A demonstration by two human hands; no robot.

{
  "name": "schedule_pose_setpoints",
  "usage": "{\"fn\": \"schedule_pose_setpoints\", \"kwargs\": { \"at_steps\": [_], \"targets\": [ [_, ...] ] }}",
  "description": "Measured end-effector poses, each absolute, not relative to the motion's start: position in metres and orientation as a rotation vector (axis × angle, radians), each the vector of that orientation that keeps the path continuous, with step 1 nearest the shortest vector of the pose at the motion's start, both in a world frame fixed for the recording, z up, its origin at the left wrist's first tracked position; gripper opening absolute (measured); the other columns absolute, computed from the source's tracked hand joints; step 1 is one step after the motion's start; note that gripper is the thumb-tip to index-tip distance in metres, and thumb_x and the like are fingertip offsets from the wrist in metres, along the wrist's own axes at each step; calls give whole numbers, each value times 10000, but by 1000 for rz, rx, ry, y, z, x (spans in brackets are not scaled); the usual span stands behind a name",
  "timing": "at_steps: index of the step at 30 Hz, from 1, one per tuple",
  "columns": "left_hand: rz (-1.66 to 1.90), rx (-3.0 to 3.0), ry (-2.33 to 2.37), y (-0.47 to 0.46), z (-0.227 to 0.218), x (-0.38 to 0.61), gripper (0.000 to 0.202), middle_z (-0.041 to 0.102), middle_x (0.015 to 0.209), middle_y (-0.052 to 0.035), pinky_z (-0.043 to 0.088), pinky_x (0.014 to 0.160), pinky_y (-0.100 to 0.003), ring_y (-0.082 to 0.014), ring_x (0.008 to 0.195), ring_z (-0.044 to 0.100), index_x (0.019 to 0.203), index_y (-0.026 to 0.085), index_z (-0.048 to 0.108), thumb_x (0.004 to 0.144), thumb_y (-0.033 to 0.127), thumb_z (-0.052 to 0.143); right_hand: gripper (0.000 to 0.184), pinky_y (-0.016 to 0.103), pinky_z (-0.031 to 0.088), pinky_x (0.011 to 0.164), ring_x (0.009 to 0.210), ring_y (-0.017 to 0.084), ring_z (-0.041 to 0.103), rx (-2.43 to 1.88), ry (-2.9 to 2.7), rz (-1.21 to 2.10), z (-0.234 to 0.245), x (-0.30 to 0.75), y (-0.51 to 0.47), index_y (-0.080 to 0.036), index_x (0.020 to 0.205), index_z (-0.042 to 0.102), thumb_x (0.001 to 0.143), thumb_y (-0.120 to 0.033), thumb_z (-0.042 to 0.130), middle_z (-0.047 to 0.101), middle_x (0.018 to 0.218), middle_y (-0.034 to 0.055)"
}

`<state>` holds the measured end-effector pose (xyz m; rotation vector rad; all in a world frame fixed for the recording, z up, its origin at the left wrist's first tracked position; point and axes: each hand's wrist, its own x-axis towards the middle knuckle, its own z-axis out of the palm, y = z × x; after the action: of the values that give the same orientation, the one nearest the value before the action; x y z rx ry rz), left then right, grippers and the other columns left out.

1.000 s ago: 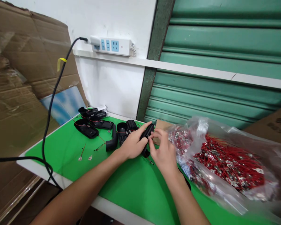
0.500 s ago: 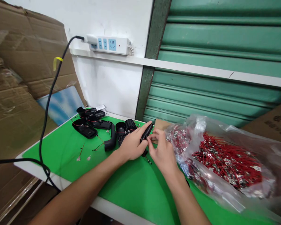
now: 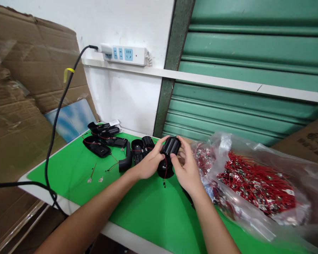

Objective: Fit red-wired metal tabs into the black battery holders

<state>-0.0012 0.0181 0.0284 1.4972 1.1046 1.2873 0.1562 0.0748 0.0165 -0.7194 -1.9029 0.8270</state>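
Between my two hands is a black plastic housing (image 3: 172, 145) with a ribbed, hollow upper part and a rounded lower end. My left hand (image 3: 151, 160) grips its left side, thumb on the face. On the right side, my right hand (image 3: 186, 164) holds it too, thumb pressed near the middle. A thin red wire (image 3: 166, 165) runs down the housing and ends in a small dark tip hanging below it. Just left of my left hand lie more black housings (image 3: 137, 150) with red wires. Part of another dark piece (image 3: 187, 197) shows beside my right wrist.
A clear plastic bag (image 3: 235, 208) full of red-wired metal contacts (image 3: 257, 183) lies at the right. Several black housings (image 3: 96, 145) are piled back left. Loose contacts (image 3: 89, 180) rest on the green mat (image 3: 69, 176). A black cable (image 3: 53, 130) hangs from the power strip (image 3: 124, 54).
The black housing has been turned from a narrow edge-on view so its ribbed inside shows. My right fingers have moved from a pinch beside it to a hold on its right side.
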Motion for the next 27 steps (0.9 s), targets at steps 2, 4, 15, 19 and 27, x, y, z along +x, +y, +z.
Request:
{"fn": "schedule_pose_setpoints", "kwargs": {
  "at_steps": [2,4,15,19,27],
  "targets": [
    [1277,1534,1155,17,29,-1,703,407,1584,-159,314,1254,-477,-263,1424,455,1626,159,152,972,266,388,604,456,598,963,1224,265,646,-733,-1918,841,16,156,73,-269,1540,381,965,-281,565,493,1534,150],
    [1278,1586,1190,17,29,-1,684,416,1568,-173,310,1261,-468,-259,1426,449,1623,136,145,997,279,381,635,417,628,878,1128,250,686,-737,-1919,855,17,155,72,-264,1544,372,946,-274,584,499,1525,158],
    [1245,1685,1175,18,28,-3,638,411,1568,-185,309,1272,-424,-224,1432,455,1593,109,174,991,213,358,608,404,625,888,1007,219,733,-706,-1802,1042,23,156,71,-282,1409,420,861,-279,685,580,1403,135],
    [1231,1703,1179,18,27,-4,637,411,1574,-173,304,1278,-414,-222,1463,426,1596,121,174,995,222,360,602,406,624,888,1006,220,736,-690,-1769,1097,22,155,71,-287,1387,418,853,-291,696,599,1376,131],
    [1182,1733,1216,18,28,-7,639,356,1621,-172,257,1307,-426,-237,1532,333,1602,103,162,1003,249,333,586,398,619,870,1001,220,732,-697,-1768,1098,21,155,71,-281,1363,411,850,-289,694,624,1346,130]
  ]
}}
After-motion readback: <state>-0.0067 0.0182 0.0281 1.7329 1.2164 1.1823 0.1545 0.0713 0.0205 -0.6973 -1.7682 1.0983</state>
